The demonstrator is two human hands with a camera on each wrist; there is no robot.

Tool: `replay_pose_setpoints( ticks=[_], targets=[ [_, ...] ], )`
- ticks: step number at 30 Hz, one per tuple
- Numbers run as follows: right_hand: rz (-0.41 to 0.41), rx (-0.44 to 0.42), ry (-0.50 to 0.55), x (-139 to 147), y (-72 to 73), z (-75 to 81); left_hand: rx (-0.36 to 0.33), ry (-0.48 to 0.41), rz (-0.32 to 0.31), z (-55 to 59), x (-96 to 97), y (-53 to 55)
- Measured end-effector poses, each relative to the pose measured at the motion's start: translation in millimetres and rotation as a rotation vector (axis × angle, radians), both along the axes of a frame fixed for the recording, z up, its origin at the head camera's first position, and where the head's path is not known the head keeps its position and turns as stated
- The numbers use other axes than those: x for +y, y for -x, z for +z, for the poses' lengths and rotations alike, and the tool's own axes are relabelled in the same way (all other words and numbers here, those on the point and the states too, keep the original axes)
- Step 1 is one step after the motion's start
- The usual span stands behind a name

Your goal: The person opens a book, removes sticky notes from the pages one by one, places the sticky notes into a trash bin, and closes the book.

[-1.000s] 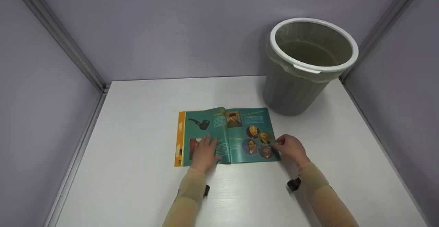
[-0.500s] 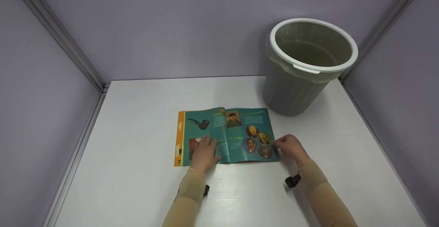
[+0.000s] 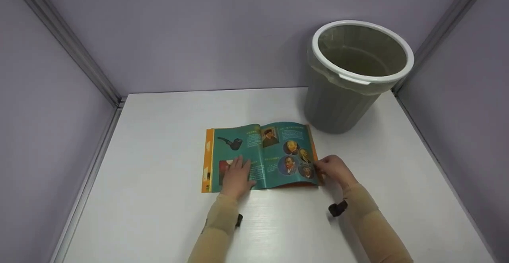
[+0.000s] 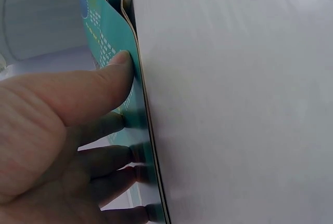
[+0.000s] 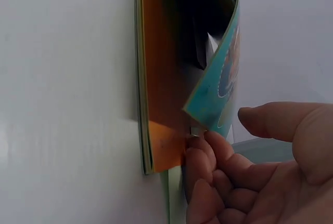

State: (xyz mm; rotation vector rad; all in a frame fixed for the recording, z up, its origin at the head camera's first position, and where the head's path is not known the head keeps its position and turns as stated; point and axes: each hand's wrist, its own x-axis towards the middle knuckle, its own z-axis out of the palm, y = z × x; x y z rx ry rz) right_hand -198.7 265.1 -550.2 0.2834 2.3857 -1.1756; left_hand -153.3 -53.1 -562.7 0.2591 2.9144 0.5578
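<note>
An open magazine (image 3: 254, 136) with teal pages lies on the white table. My left hand (image 3: 236, 177) rests flat on its left page, fingers spread, thumb near the bottom edge; in the left wrist view the thumb (image 4: 112, 81) lies close along that edge. At the right edge my right hand (image 3: 336, 169) holds up the right page (image 5: 210, 94), which bows upward and shows an orange page (image 5: 161, 115) beneath. Its curled fingertips (image 5: 200, 148) meet the lifted page's edge, while the thumb (image 5: 255, 120) stands slightly off the printed side.
A grey trash can (image 3: 336, 108) with a white rim and a clear liner stands at the back right, close to the magazine's upper right corner. Grey panel walls (image 3: 199, 36) enclose the table (image 3: 159, 144) at the back and both sides.
The right page has risen from lying nearly flat to bowed, baring an orange strip along its right edge. My right hand has shifted slightly left; my left hand stays put.
</note>
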Motion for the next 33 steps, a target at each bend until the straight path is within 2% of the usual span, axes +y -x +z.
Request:
replay_pose_setpoints(
  ticks=[3,8,22,26,33],
  targets=[
    [-0.024,-0.032,0.064,1,0.2,-0.6,-0.014,-0.003,0.004,1.5,0.5,-1.3],
    [-0.063,-0.034,0.134,-2,1.9,1.4,-0.019,-0.019,0.004,2.3,0.2,-1.5],
    [-0.11,0.16,0.239,-18,4.9,19.3,-0.017,-0.028,-0.019,5.0,-4.2,-0.8],
    [-0.113,0.178,0.281,-25,6.6,29.6,0.037,-0.058,-0.023,8.5,-5.4,2.7],
    [-0.096,0.207,0.371,-41,8.5,43.5,0.196,-0.081,-0.064,18.6,-2.3,3.1]
  ],
)
